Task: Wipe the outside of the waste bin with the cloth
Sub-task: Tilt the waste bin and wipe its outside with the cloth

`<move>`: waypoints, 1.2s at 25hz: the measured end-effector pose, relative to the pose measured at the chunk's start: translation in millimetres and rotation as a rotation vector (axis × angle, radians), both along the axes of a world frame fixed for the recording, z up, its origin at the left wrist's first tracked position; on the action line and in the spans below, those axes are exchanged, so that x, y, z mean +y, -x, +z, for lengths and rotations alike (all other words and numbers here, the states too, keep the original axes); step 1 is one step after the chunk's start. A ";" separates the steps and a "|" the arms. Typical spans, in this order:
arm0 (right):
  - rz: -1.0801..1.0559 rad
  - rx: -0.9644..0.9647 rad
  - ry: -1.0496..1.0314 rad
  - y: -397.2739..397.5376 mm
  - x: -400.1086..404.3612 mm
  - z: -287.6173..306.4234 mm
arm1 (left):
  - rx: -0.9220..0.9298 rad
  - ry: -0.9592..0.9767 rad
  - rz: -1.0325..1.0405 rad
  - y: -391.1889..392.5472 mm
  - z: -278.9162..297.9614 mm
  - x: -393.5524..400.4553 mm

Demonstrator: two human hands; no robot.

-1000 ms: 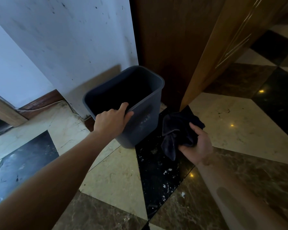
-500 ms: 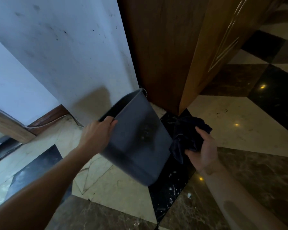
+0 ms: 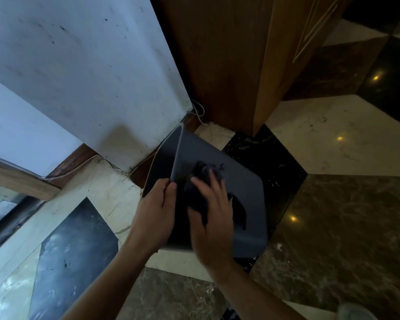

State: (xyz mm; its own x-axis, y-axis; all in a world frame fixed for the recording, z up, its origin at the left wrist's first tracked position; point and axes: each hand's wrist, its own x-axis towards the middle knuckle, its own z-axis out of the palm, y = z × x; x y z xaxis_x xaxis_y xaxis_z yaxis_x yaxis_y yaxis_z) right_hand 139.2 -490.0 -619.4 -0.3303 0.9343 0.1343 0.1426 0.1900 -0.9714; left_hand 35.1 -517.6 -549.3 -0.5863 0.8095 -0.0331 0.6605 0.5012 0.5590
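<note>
Right hand (image 3: pixel 210 215), fingers spread flat, presses the cloth (image 3: pixel 201 175) on the upturned side of the waste bin (image 3: pixel 247 181), tipped by the wall (image 3: pixel 90 88) w/ left hand (image 3: pixel 156 204) gripping its rim, so wiping looks barely begun, other sides prob. left.

Waste bin (image 3: pixel 245 188), tilted over the floor (image 3: pixel 333 227), in front of the corner where the wall (image 3: pixel 90 77) on the left meets the door (image 3: pixel 286 54) on the right. Cable (image 3: pixel 200 112) at the wall's foot, behind the bin. Left hand (image 3: pixel 154 209) at the bin's left edge; cloth (image 3: pixel 201 179) on its upturned side, under the right hand (image 3: pixel 211 218).
</note>
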 end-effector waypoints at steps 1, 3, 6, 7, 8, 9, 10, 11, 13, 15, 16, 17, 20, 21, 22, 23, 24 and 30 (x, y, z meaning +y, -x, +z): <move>0.045 -0.096 -0.067 2.6 -4.9 -2.1 | -0.041 -0.012 0.016 -1.2 0.5 -0.3; 0.085 -0.206 -0.151 1.5 -6.3 -8.3 | -0.103 -0.026 0.028 -1.2 -0.1 -2.4; 0.105 -0.234 -0.151 3.0 6.2 -8.9 | -0.139 -0.038 0.013 -3.6 -1.3 -6.1; 0.099 -0.242 -0.138 7.0 14.4 -8.9 | -0.130 -0.036 0.005 -4.4 -1.7 -5.4; 0.098 -0.258 -0.124 11.9 24.0 -9.8 | -0.117 -0.034 0.006 -4.7 -1.8 -4.3; 0.109 -0.290 -0.118 15.9 36.2 -12.1 | -0.106 -0.038 0.021 -3.6 -1.2 -3.8; 0.129 -0.334 -0.114 17.8 50.7 -17.4 | -0.100 -0.043 0.044 -1.0 -0.7 -4.0; 0.144 -0.383 -0.098 16.5 64.8 -25.9 | -0.100 -0.044 0.067 2.0 -0.1 -4.8; 0.135 -0.472 -0.030 4.4 84.2 -48.9 | -0.098 -0.026 0.096 7.1 2.8 -7.5; 0.073 -0.508 0.008 -19.5 86.3 -74.5 | -0.106 -0.015 0.098 8.1 4.2 -5.0; 0.037 -0.497 0.019 -31.8 80.6 -84.0 | -0.108 -0.009 0.093 8.4 4.3 -2.2; 0.007 -0.469 0.032 -40.1 70.7 -89.2 | -0.109 -0.009 0.095 9.3 4.3 -1.0; -0.017 -0.380 0.011 -40.6 32.9 -77.9 | -0.121 -0.031 0.101 11.7 1.7 2.9; 0.009 -0.351 -0.055 -32.4 20.4 -66.8 | -0.120 -0.034 0.097 11.3 0.4 2.1; 0.040 -0.316 -0.126 -22.7 10.3 -54.9 | -0.116 -0.033 0.085 9.6 -0.2 0.2; 0.066 -0.284 -0.193 -12.1 4.5 -44.4 | -0.112 -0.031 0.069 8.0 0.0 -1.9; 0.091 -0.261 -0.247 -2.0 4.2 -35.9 | -0.112 -0.028 0.055 6.8 1.2 -4.2; 0.071 -0.375 -0.221 8.4 62.9 -47.2 | 0.103 0.060 0.033 14.5 6.3 -1.8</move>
